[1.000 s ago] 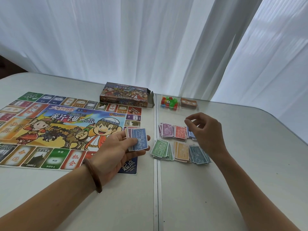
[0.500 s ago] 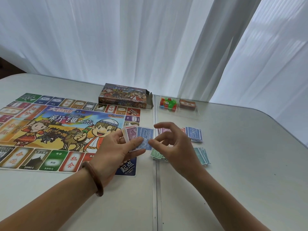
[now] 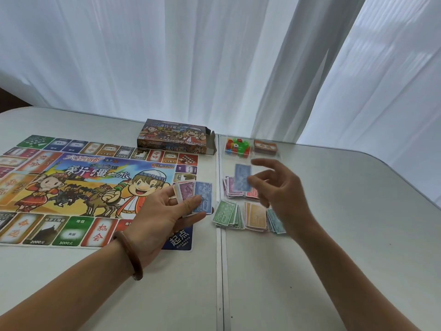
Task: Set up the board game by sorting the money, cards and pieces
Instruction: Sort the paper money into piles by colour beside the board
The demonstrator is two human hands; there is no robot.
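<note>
Money sorting is the step in hand here. The left hand (image 3: 164,211) is closed around a small fan of unsorted notes (image 3: 194,195), thumb pressed on top, a purple note and a blue one showing, held just above the near right corner of the game board (image 3: 71,187). The right hand (image 3: 279,189) pinches a single blue note (image 3: 243,177) between thumb and forefinger, the other fingers spread loose, and carries it in the air over the sorted piles on the tabletop (image 3: 334,235).

Those piles sit just right of the tabletop seam. In the near row: a green pile (image 3: 225,215), an orange pile (image 3: 256,217), and a light blue pile (image 3: 275,222) half hidden behind the wrist. Behind them lie a purple pile (image 3: 230,188) and a sliver of a red pile (image 3: 253,194); anything farther right in that row is covered by the hand, so I cannot tell whether a matching blue pile waits there.

Next call, by my reading: the blue note needs to go down flat on the pile of its own colour, squared up so it does not slide onto a neighbour, as the piles lie close together. Then the right hand goes to the fan for another.

The plastic pieces (image 3: 237,146) and the card deck (image 3: 265,147) sit at the far edge, beside the game box (image 3: 176,139), apparently not yet set out.
</note>
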